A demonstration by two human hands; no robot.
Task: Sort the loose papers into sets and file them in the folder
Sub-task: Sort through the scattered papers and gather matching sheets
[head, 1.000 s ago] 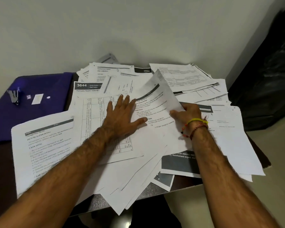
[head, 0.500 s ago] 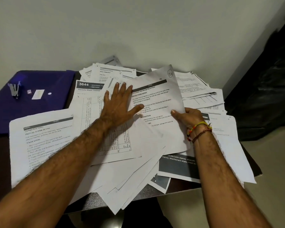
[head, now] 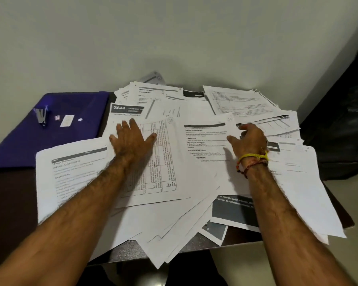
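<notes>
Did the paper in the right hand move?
Yes. The paper came down flat and rightward, clear of the left hand, judged against the folder.

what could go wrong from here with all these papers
Sheets overhang the table's near edge, so sweeping with either hand could push them to the floor. The left hand presses flat on a table sheet and may drag it crooked. The folder sits far left under a stapler, which must move first.

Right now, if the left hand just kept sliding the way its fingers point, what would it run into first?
The left hand lies flat on the table-printed sheet, fingers aimed away toward the wall. Going straight on, it would probably first meet the sheet headed 3644, then more papers behind it. Depth is hard to judge here.
</notes>
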